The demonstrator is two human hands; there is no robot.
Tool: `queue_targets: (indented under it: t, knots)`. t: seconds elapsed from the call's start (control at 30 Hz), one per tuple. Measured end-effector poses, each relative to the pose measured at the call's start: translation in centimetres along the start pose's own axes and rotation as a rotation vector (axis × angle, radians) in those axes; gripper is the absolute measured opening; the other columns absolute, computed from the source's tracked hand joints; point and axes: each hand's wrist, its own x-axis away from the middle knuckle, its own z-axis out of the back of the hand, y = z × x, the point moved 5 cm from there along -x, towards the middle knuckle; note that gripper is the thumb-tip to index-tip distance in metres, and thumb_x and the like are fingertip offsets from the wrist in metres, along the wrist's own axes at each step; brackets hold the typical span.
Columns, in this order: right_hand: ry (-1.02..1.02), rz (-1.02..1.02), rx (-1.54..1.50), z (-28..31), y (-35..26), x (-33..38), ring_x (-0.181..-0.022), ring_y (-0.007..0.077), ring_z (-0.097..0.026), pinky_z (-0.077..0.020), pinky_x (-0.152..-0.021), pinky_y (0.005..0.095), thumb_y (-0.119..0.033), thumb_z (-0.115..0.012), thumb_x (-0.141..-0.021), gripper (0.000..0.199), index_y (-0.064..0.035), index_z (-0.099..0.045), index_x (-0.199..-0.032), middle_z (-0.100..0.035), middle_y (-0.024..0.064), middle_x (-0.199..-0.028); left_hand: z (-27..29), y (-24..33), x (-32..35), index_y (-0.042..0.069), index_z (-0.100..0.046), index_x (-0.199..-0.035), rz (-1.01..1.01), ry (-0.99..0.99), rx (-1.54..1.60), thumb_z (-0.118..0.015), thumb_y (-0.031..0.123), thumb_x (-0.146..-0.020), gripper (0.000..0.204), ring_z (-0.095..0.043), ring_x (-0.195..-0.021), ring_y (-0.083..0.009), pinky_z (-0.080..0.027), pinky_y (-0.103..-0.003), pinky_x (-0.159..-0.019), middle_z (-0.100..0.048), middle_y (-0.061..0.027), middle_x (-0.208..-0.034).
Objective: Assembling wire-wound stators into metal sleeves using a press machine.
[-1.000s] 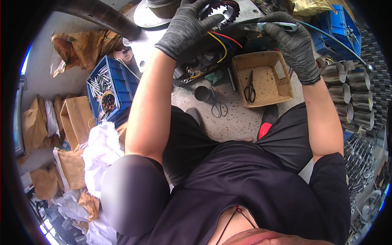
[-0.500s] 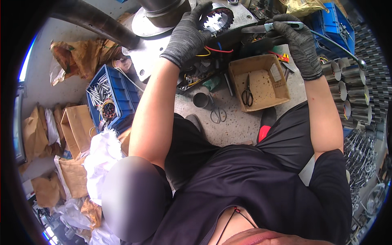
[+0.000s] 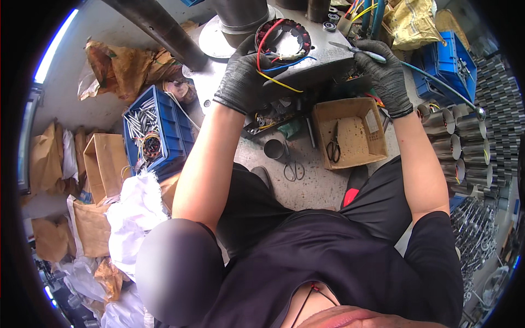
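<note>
My left hand [image 3: 240,83], in a dark grey knit glove, is closed on the near left rim of a motor stator [image 3: 307,42], a ring with dark red windings. A red wire [image 3: 261,49] curves over the ring; a blue wire [image 3: 298,64] and a yellow wire [image 3: 281,83] trail from its near side. The ring is at the edge of a metal machine table [image 3: 342,53]. To the right, my gloved right hand [image 3: 384,72] is closed round the pale handle of a knife [image 3: 340,45]. Its blade points left toward the stator, apart from it.
A machine column [image 3: 240,16] rises behind the stator, near small bearings [image 3: 330,25]. Below is a cardboard box [image 3: 355,156] with black scissors [image 3: 333,146]. Blue bins [image 3: 164,128] with metal rods stand left; metal cylinders [image 3: 456,136] stack right, by a blue bin [image 3: 451,63].
The stator has turned in my left hand, so the red wire now loops over its face. The knife and my right hand have tilted, the blade now pointing more upward. The view has shifted.
</note>
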Motion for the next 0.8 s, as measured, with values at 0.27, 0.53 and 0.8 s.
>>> queue_targets:
  t: [0.27,0.53,0.8]
  knots:
    - [-0.184,0.413,0.33,-7.5,0.3,-2.0,-0.101,0.0316,-0.068,-0.0557,-0.09,0.0372,0.002,-0.075,-0.083,0.023,-0.0055,-0.073,-0.105,-0.068,0.0123,-0.108,-2.4,5.0,2.9,0.001,-0.036,-0.151,-0.358,-0.034,0.14,-0.076,-0.014,-0.076,0.087,-0.067,-0.116,-0.0222,-0.06,-0.033,-0.096,-0.062,-0.0174,-0.136]
    - [-0.32,0.349,0.438,-12.0,3.9,-3.4,-0.112,0.0361,-0.067,-0.0554,-0.096,0.041,-0.016,-0.078,-0.082,0.035,-0.0019,-0.072,-0.113,-0.065,0.0186,-0.128,-2.4,7.1,4.7,0.007,-0.046,-0.15,-0.486,-0.154,0.149,-0.086,0.003,-0.077,0.083,-0.061,-0.128,-0.0273,-0.051,-0.039,-0.112,-0.054,-0.0213,-0.144]
    - [-0.159,0.114,0.062,-11.2,0.2,-4.3,-0.118,0.0266,-0.065,-0.0504,-0.102,0.0367,-0.023,-0.074,-0.095,0.036,-0.0005,-0.07,-0.123,-0.068,0.0149,-0.128,-2.6,7.8,5.4,0.006,-0.022,-0.157,-0.574,-0.042,-0.07,-0.083,0.0,-0.074,0.103,-0.061,-0.125,-0.0314,-0.057,-0.041,-0.104,-0.052,-0.022,-0.144]
